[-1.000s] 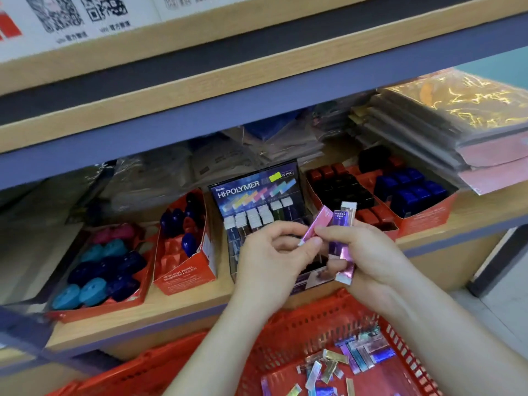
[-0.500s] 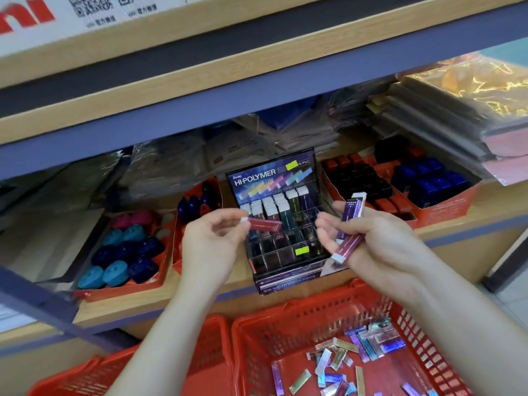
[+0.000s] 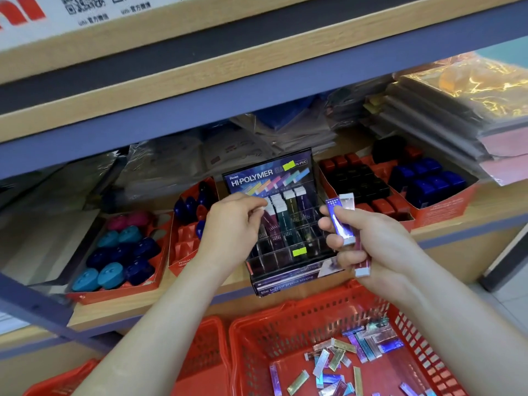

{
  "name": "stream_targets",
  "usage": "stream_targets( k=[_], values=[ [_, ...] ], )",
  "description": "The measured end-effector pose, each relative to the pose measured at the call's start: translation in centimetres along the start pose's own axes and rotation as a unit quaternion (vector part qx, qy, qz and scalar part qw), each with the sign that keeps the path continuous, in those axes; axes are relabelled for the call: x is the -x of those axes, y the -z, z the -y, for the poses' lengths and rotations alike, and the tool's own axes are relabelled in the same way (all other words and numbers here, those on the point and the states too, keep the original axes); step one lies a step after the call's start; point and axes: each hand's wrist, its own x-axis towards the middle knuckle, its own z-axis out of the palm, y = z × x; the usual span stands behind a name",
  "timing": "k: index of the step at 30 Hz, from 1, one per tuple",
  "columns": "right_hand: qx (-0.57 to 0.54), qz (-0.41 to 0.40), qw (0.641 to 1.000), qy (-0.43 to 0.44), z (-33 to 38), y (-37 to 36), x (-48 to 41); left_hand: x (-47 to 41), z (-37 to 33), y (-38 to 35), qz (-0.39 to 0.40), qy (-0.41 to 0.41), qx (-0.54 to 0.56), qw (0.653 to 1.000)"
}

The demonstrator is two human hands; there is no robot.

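While filling the display box with erasers, at the slotting step: pinching the top of one maroon eraser between fingertips of the left hand, at a back-row slot. Gripping a spare bundle in the curled right hand, just right of the box. Next, probably: pressing straight down, clear of neighbours. More loose in the basket below.
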Motion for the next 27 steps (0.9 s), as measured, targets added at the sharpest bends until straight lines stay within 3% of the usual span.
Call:
stream_targets(
  k=[6,16,20,23,25,27],
  values=[
    [-0.025,0.014,0.999,-0.024,-0.1,0.2,-0.2,-0.6,0.3,-1.1,0.061,-0.027,-0.024,0.997],
    [-0.108,0.021,0.993,-0.048,-0.3,-0.2,-0.4,-0.5,0.4,-2.1,0.046,-0.029,-0.061,0.997],
    [-0.161,0.027,0.986,-0.044,-0.6,-0.4,-0.5,1.0,-2.2,-0.5,-0.017,0.057,0.068,0.996],
    [-0.165,0.011,0.986,-0.009,-0.9,-0.7,-0.5,3.7,-5.6,0.1,0.077,0.141,0.262,0.952],
    [-0.173,-0.003,0.985,0.012,-1.3,-1.1,-0.4,5.2,-7.3,-0.3,0.126,0.163,0.326,0.923],
    [-0.183,-0.010,0.983,0.024,-1.6,-1.4,-0.3,6.0,-7.9,-1.0,0.127,0.174,0.360,0.908]
  ],
)
